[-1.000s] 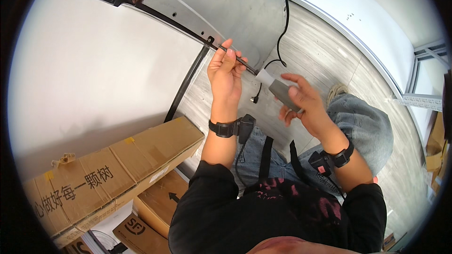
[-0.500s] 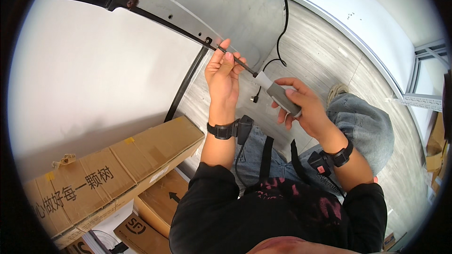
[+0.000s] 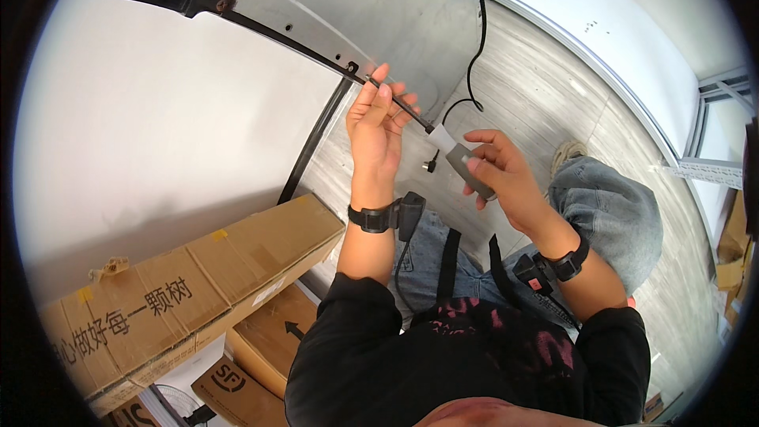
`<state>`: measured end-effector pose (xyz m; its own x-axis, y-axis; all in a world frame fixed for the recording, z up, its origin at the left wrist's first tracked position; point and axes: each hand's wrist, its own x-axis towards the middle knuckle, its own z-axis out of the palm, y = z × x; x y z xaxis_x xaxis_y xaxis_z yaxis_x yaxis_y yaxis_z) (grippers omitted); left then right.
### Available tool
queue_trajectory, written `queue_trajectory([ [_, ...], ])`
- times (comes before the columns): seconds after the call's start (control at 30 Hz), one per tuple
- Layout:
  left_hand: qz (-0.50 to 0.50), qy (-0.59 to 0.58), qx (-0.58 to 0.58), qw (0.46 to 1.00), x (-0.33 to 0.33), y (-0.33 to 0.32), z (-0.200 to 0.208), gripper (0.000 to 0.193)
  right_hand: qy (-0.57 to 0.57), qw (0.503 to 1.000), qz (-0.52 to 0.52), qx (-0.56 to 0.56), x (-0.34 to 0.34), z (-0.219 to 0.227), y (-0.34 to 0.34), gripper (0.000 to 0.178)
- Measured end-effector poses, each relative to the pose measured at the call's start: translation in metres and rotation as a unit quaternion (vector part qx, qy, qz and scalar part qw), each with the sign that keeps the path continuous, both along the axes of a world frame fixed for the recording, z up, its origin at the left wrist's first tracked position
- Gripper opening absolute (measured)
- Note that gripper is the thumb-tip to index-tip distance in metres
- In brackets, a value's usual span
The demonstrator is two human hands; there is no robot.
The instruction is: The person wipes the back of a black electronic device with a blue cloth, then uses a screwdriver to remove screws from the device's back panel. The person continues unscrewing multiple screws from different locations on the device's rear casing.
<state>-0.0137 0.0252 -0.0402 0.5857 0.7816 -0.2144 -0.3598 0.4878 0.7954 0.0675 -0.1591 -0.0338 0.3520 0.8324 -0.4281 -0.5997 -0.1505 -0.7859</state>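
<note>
A screwdriver (image 3: 464,164) with a grey and white handle and a long dark shaft slants up to the left between my hands. My left hand (image 3: 375,134) has its fingers closed around the shaft close to the tip. Against the handle, the thumb and fingers of my right hand (image 3: 512,182) are pressed. The tip lies beside the black edge strip of a large grey metal panel (image 3: 348,8), close to a small dark clip (image 3: 352,68). Whether a screw sits at the tip is hidden by my fingers.
A black cable (image 3: 477,55) hangs along the panel's right side, and its plug (image 3: 430,163) lies on the wood-look floor (image 3: 522,79). Long cardboard boxes (image 3: 245,245) stand at the lower left. A white wall board (image 3: 174,126) rises at the left.
My right hand's fingers have shifted on the handle, and the handle has turned. My left hand stays at the shaft near the panel's edge.
</note>
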Motion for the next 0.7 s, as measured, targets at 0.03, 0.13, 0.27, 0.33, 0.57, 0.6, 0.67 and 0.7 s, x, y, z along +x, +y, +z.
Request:
queue_trajectory([
  [0.03, -0.006, 0.003, 0.012, 1.000, -0.001, 0.001, -0.002, 0.033, -0.080, 0.997, -0.015, 0.010, -0.006, -0.009, 0.000, 0.042],
  [0.13, -0.024, 0.003, 0.037, 0.999, -0.006, 0.008, -0.012, 0.032, -0.159, 0.986, -0.046, 0.029, -0.008, -0.013, 0.000, 0.040],
  [0.27, -0.029, -0.012, 0.037, 0.999, -0.008, 0.009, -0.012, 0.030, 0.168, 0.985, 0.034, 0.012, 0.011, 0.013, -0.001, 0.039],
  [0.33, -0.024, -0.010, 0.030, 0.999, -0.005, 0.006, -0.007, 0.030, 0.153, 0.987, 0.050, 0.014, 0.012, 0.006, -0.002, 0.039],
  [0.57, -0.031, -0.033, -0.005, 0.999, -0.006, 0.005, -0.003, 0.039, -0.032, 0.999, 0.015, 0.008, -0.002, -0.013, 0.000, 0.037],
  [0.6, -0.032, -0.040, -0.008, 0.999, -0.007, 0.006, -0.005, 0.040, -0.034, 0.999, 0.015, 0.006, -0.002, -0.012, 0.000, 0.036],
  [0.67, -0.022, -0.029, 0.001, 0.999, -0.007, 0.007, -0.010, 0.039, -0.036, 0.999, 0.014, 0.003, -0.002, -0.012, -0.001, 0.036],
  [0.7, -0.017, -0.023, 0.005, 1.000, -0.007, 0.007, -0.011, 0.038, -0.036, 0.999, 0.014, 0.008, -0.003, -0.013, -0.001, 0.035],
])
